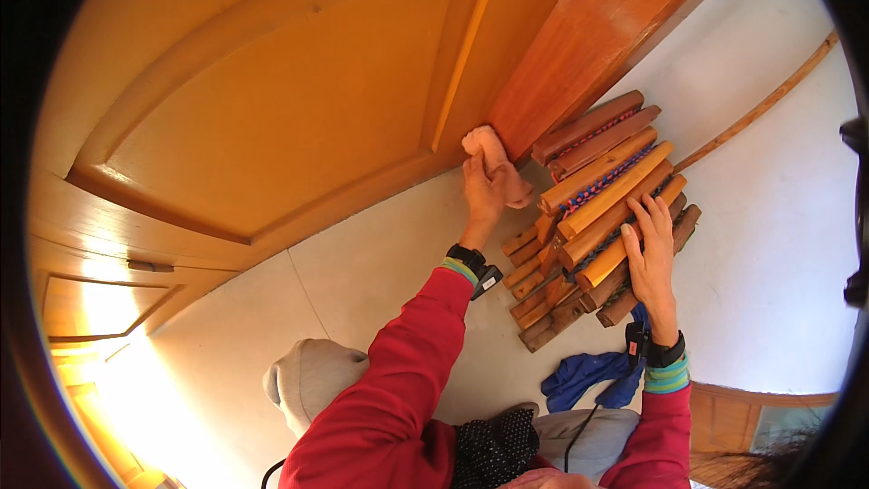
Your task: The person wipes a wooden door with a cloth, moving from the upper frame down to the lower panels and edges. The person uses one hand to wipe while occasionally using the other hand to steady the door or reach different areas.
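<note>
My left hand (483, 190) grips a pink cloth (499, 166) at the foot of the wooden door frame (577, 34), where it meets the panelled wooden door (305, 115). To the right, my right hand (652, 251) rests with fingers spread on the top slats of several small folding wooden stools (614, 207), stacked together. Blue, pink and dark woven cords run between the slats. The stools' wooden legs (536, 285) point towards the lower left. Dark bands with small devices sit on both my wrists.
A blue cloth (584, 377) lies on the pale floor (360, 272) beside my knee, below the stools. A wooden skirting strip (760, 109) runs along the white wall at the right. Bright sunlight falls at the lower left.
</note>
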{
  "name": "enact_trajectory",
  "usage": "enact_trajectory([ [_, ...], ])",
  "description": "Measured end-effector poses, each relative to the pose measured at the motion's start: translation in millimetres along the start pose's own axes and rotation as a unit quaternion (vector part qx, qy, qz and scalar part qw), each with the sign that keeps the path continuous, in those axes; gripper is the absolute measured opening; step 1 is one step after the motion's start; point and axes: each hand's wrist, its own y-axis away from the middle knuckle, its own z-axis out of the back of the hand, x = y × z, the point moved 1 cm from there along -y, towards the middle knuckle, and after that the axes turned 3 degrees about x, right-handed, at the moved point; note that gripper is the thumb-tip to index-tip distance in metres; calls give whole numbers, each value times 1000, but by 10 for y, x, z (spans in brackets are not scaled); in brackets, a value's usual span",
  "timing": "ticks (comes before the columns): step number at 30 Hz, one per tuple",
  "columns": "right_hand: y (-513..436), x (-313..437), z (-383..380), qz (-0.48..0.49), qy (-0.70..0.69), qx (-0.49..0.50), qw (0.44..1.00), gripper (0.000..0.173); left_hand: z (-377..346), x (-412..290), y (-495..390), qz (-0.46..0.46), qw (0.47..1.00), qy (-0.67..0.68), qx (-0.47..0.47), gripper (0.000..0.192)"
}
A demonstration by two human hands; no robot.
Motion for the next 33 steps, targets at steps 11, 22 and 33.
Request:
enact_trajectory([
  [11, 22, -25, -27, 12, 10, -15, 1000, 46, 879, -2821, -922, -543, 805, -219, -98, 70],
  [22, 45, -24, -14, 18, 5, -27, 999, 47, 847, -2367, -1246, -598, 577, -551, -81, 45],
  [33, 58, -40, -48, -4, -22, -11, 1000, 51, 1076, -2566, -872, -619, 608, -479, 135, 41],
])
